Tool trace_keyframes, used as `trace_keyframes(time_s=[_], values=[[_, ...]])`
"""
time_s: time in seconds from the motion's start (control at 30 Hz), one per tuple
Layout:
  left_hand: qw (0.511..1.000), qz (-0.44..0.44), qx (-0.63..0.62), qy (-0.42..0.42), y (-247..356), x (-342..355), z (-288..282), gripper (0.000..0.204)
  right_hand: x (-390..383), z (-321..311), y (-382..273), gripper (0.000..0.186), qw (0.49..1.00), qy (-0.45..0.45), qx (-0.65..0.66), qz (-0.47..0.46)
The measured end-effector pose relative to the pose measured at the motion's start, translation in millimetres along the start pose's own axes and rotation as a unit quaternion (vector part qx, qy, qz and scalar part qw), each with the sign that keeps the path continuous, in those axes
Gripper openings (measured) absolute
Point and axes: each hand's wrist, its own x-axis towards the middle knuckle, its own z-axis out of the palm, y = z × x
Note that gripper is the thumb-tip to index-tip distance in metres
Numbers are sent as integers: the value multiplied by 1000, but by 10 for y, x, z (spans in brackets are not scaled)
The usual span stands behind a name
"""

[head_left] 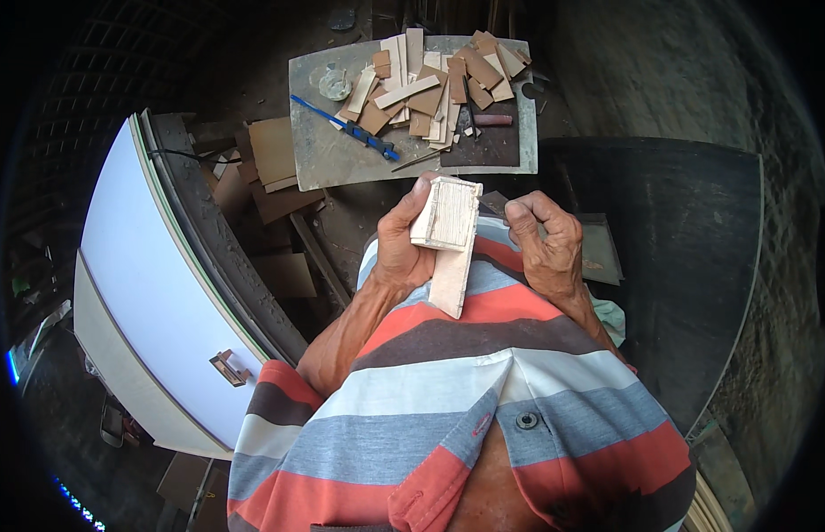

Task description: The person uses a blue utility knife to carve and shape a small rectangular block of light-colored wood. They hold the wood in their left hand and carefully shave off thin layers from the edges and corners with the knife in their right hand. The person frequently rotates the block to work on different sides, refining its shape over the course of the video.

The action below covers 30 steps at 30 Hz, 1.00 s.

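A small, pale wooden assembly (450, 211) sits in my left hand (402, 239), above my lap. It looks like a shallow box shape with raised edges, and a longer flat strip (450, 285) extends from it toward my shirt. My left thumb presses along its left side, while the other fingers are mostly hidden behind it. Just to the right, apart from the wood, is my right hand (552, 246). Its thumb and fingers are curled together in a pinch; whatever is between them cannot be made out.
Ahead stands a worktop (328, 160) with a pile of thin wood pieces (408, 93), a blue cutter knife (364, 136), a dark pad (492, 151) and a small whitish dish (335, 84). A white panel (168, 275) stands left, a black board (670, 257) right. Wood scraps (275, 199) lie low at left.
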Motion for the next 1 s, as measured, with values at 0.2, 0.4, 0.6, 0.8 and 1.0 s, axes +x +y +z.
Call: trace_keyframes(time_s=[0.2, 0.4, 0.6, 0.8, 1.0], values=[[1000, -6, 6, -10, -17, 23, -2, 42, 14, -46, 45, 23, 999, -25, 16, 25], [999, -6, 41, -7, -44, 2, -25, 42, 30, -103, 67, 29, 990, -80, 68, 92], [1000, -8, 27, -5, -47, 7, -28, 42, 57, -154, 41, 30, 986, -140, 58, 76], [999, -1, 51, -2, -55, 8, -1, 40, -12, -76, 54, 30, 997, -71, 30, 17], [999, -18, 28, -10, -61, -11, -35, 38, -4, -36, 136, 28, 995, -71, 7, -74]])
